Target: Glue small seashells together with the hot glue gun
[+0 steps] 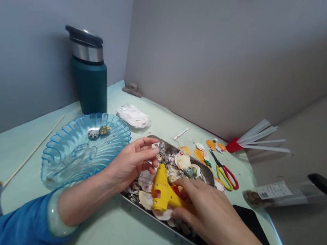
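My right hand (pixel 205 212) is wrapped round the handle of a yellow hot glue gun (pixel 163 188), which lies over a metal tray (pixel 148 215) of seashells. My left hand (pixel 137 159) is just left of the gun, above the tray's left side. Its fingers are curled and its thumb and forefinger come close together. A small pale piece shows at their tips, too small to name. Scallop shells (pixel 182 160) and other small shells fill the tray, partly hidden by both hands and the gun.
A blue glass dish (pixel 61 156) with two small shells stands left; behind it is a teal bottle (pixel 90 86). Scissors (pixel 225 175), orange shells (pixel 200 156), a red cup of glue sticks (pixel 234 145) and a clear jar (pixel 282 195) are right. A thin stick (pixel 34 152) lies left.
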Available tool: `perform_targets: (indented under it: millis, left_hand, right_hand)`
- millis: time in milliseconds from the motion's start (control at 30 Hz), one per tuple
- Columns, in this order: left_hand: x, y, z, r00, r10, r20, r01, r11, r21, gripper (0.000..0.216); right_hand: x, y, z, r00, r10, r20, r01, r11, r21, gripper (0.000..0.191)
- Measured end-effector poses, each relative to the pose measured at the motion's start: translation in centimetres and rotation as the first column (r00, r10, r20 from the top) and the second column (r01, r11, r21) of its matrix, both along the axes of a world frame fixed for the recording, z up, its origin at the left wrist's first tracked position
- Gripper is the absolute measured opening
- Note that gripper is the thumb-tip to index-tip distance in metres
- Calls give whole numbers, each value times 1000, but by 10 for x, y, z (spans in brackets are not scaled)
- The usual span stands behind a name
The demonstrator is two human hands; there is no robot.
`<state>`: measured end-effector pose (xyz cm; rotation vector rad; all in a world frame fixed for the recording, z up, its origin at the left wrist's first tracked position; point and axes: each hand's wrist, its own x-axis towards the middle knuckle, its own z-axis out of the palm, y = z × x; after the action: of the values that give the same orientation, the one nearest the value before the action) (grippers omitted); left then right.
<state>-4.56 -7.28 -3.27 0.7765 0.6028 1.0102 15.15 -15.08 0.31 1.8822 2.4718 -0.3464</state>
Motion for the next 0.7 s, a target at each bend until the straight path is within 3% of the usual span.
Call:
perform_targets:
  millis: [233,333,400,467,533,700]
  left_hand:
    - [0,2,-3,1000,5,26,-4,999,-37,37]
    - [0,2,-5,999,-2,34,4,999,-41,38]
    - [0,2,-6,999,-4,42,5,999,-35,39]
    - [0,2,-7,999,2,37,-1,1000,-19,41]
    - [-1,1,-7,1000,15,19,-15,1000,9,43]
    - [-2,-1,-5,999,49,-10,-48,995,86,46]
  right_hand:
    - [-8,-2,-7,999,41,6,-40,998,-38,36]
    - [-3,-1,-4,993,44,-109,-50,997,-55,33]
    - [5,1,-6,963,20,-268,-41,997,-70,34]
    - [16,1,-11,872,-45,-488,3,996,-86,31]
    - [27,-1,-19,663,-181,-726,107,983,-148,22]
    - [41,-10,-38,409,-198,-891,187,974,-130,35]
